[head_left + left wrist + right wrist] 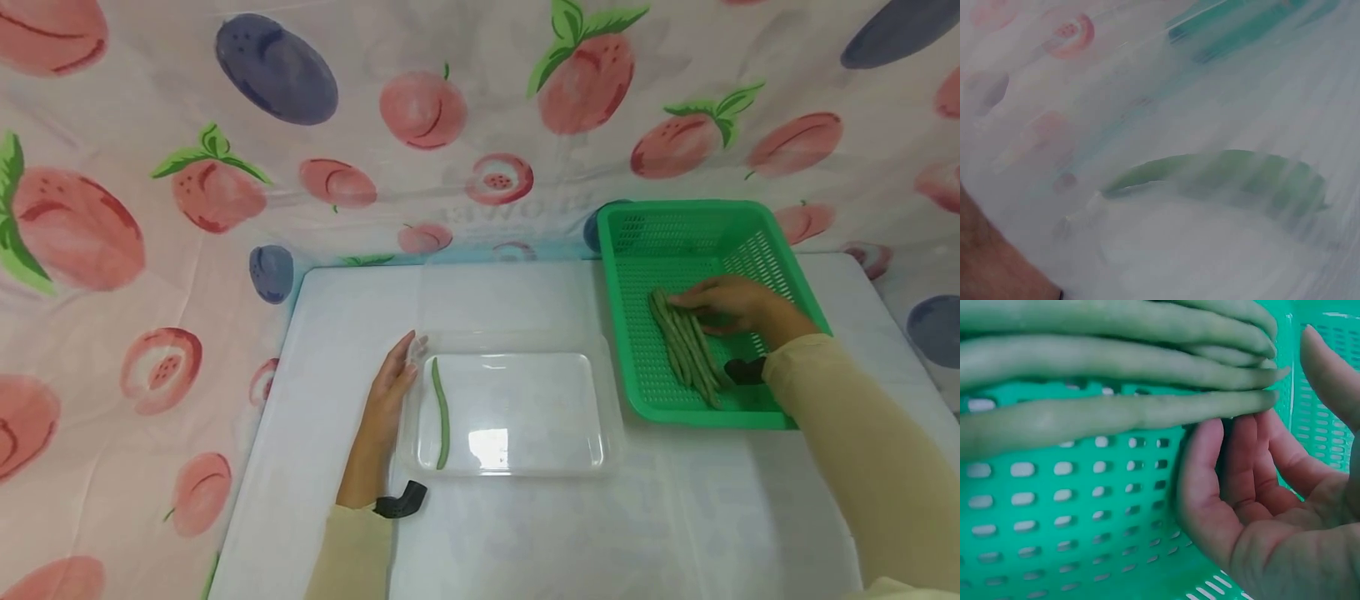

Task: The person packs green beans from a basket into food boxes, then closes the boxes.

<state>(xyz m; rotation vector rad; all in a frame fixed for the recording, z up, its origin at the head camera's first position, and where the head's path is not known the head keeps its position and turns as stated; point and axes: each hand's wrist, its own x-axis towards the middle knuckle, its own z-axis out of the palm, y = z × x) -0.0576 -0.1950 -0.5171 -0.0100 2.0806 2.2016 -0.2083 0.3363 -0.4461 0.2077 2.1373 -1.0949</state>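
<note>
1. Reaching forward from beige sleeves (356,546), both our arms extend over a white tabletop (525,537).
2. We rest our left hand (385,398) against the left wall of a clear plastic container (532,408), its fingers fairly straight and not wrapped around anything.
3. Inside that container we see a single green bean (444,417), lying lengthwise near the left wall.
4. To the right, we have a green basket (678,414) with slotted sides, a bunch of beans (681,342) lying together on its floor.
5. Over the basket, our right hand (738,304) touches the bunch's far end with its fingertips; the thumb stands apart, so nothing is pinched.
6. Behind everything, we face a fruit-printed cloth (495,96).
</note>
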